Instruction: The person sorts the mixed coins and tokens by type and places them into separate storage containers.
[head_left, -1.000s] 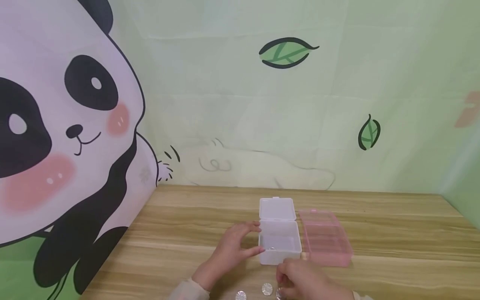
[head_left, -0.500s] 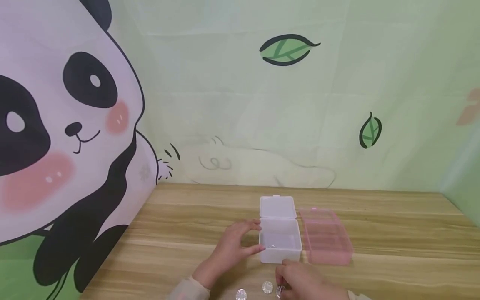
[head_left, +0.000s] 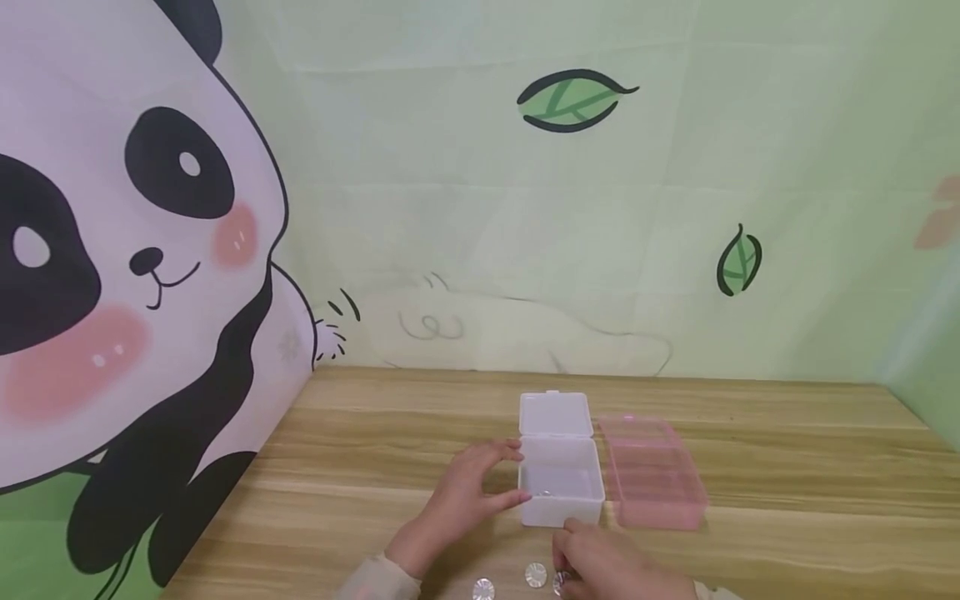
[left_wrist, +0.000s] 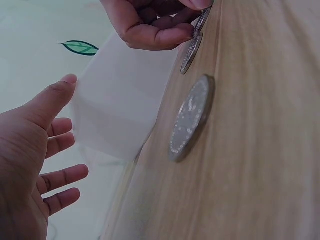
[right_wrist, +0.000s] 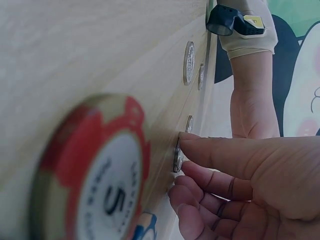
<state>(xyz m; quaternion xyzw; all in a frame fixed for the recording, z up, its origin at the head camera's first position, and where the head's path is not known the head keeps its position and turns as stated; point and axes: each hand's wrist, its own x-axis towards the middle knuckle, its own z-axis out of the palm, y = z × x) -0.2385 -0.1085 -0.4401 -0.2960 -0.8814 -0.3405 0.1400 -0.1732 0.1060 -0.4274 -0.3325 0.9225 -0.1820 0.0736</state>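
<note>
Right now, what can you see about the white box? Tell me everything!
The white box looks like cloudy plastic, rectangular with rounded corners. Its hinged lid is open, tipped back on the far side, with a small tab at its edge. It sits upright on the wood-patterned table, to the left of the pink box. Something small and shiny shows inside, near the front. The left hand touches its left side.

- Pale cream fabric left sleeve (head_left: pixel 378 579), ending in a plain cuff.
- Small black wrist camera (right_wrist: pixel 221 21) with a blunt, rounded front, worn over that sleeve.
- Yellow label (right_wrist: pixel 254 21) beside it, the dark marking too small to read.
- Pale right sleeve (head_left: pixel 716 593), only its edge showing.
- Bare left fingers (left_wrist: pixel 62 177), bare right fingers (right_wrist: pixel 215 182).
</note>
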